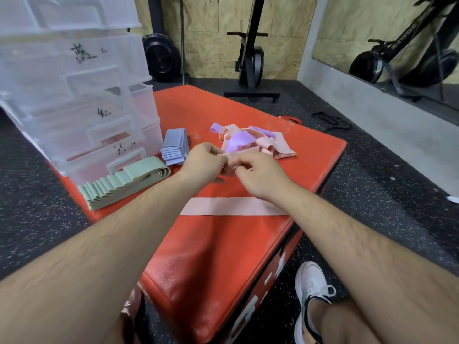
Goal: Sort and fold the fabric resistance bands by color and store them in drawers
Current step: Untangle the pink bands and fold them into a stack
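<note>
A loose heap of pink and purple bands [250, 141] lies at the far middle of the red padded box [223, 244]. My left hand [202, 161] and my right hand [260, 175] meet just in front of the heap and both pinch one pink band [229, 165] between their fingertips. Left of my hands stands a stack of folded blue bands [173, 147]. A longer stack of folded green bands [124, 183] lies in front of the clear plastic drawer unit [82, 108]. A flat pink band [231, 206] lies across the box under my forearms.
The drawer unit stands on the box's left corner, drawers labelled in black marker. Speckled black rubber floor surrounds the box. Black exercise machines [250, 58] stand by the chipboard wall. A white shoe [311, 294] is on the floor at lower right.
</note>
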Action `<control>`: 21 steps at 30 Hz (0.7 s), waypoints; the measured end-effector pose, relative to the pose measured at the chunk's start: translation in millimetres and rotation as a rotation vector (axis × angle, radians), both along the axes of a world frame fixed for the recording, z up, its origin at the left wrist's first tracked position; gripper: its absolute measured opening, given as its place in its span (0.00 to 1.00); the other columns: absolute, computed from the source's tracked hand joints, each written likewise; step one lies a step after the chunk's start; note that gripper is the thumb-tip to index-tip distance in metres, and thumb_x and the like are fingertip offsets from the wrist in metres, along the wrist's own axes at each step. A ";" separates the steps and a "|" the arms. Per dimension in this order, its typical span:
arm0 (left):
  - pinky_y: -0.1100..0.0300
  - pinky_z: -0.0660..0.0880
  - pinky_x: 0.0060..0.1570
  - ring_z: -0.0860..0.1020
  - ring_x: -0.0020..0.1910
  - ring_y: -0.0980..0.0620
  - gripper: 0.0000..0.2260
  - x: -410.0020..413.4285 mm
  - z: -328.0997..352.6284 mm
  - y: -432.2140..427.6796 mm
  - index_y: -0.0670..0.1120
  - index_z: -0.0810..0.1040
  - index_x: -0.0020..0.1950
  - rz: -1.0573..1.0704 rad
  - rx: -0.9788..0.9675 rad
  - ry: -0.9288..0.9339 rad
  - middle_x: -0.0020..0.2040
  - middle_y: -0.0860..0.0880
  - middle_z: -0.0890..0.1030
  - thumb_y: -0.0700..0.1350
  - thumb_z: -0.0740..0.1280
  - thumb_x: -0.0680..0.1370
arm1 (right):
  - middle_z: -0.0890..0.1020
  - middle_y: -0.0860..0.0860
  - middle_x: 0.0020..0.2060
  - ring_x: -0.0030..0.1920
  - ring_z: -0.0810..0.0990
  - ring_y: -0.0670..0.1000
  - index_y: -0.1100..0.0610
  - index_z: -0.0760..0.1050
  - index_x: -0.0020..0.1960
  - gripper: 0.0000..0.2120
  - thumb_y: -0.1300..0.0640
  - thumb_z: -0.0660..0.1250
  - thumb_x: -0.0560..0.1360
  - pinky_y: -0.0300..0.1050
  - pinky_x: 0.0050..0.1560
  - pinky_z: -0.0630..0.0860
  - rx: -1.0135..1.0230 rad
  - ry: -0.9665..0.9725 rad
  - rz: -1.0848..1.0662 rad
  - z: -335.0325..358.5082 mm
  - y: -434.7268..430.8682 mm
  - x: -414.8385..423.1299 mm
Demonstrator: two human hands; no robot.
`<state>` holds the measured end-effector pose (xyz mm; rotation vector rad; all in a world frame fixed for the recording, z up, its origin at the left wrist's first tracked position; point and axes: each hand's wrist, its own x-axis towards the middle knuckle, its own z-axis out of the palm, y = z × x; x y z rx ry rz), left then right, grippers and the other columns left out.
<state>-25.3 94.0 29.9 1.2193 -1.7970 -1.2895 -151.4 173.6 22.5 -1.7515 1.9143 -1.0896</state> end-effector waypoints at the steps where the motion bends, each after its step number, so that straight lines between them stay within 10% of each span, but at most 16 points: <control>1: 0.51 0.83 0.37 0.83 0.38 0.48 0.06 6.8 -1.9 -3.2 0.42 0.79 0.48 0.007 -0.084 -0.079 0.39 0.46 0.84 0.45 0.68 0.77 | 0.84 0.47 0.47 0.50 0.81 0.49 0.55 0.83 0.48 0.12 0.64 0.61 0.74 0.40 0.52 0.76 0.003 -0.020 -0.022 0.7 -4.2 2.0; 7: 0.56 0.74 0.48 0.78 0.46 0.49 0.08 42.8 -3.9 -8.6 0.47 0.79 0.51 -0.094 -0.473 -0.363 0.46 0.50 0.82 0.39 0.64 0.76 | 0.78 0.46 0.61 0.65 0.71 0.52 0.46 0.73 0.66 0.22 0.50 0.71 0.72 0.52 0.68 0.66 0.053 0.384 0.149 -2.0 -32.4 -3.6; 12: 0.69 0.67 0.36 0.76 0.43 0.54 0.07 65.8 0.2 -14.5 0.49 0.79 0.48 -0.061 -0.534 -0.353 0.40 0.56 0.78 0.38 0.63 0.78 | 0.76 0.42 0.37 0.50 0.75 0.55 0.45 0.72 0.47 0.07 0.50 0.70 0.73 0.48 0.47 0.67 0.127 0.544 0.139 -5.0 -38.6 -10.5; 18: 0.60 0.73 0.37 0.80 0.40 0.50 0.08 91.3 12.2 -28.8 0.49 0.79 0.46 0.066 -0.474 -0.297 0.41 0.51 0.82 0.38 0.62 0.77 | 0.78 0.45 0.56 0.55 0.72 0.56 0.45 0.64 0.37 0.16 0.53 0.71 0.73 0.47 0.49 0.67 0.253 0.587 0.053 -11.8 -34.2 -45.5; 21: 0.56 0.76 0.40 0.78 0.36 0.50 0.08 103.1 9.5 -35.9 0.51 0.79 0.42 0.095 -0.373 -0.224 0.38 0.51 0.82 0.40 0.64 0.78 | 0.73 0.40 0.47 0.51 0.69 0.52 0.46 0.65 0.38 0.16 0.54 0.71 0.75 0.43 0.46 0.62 0.317 0.560 -0.008 -8.4 -27.1 -63.6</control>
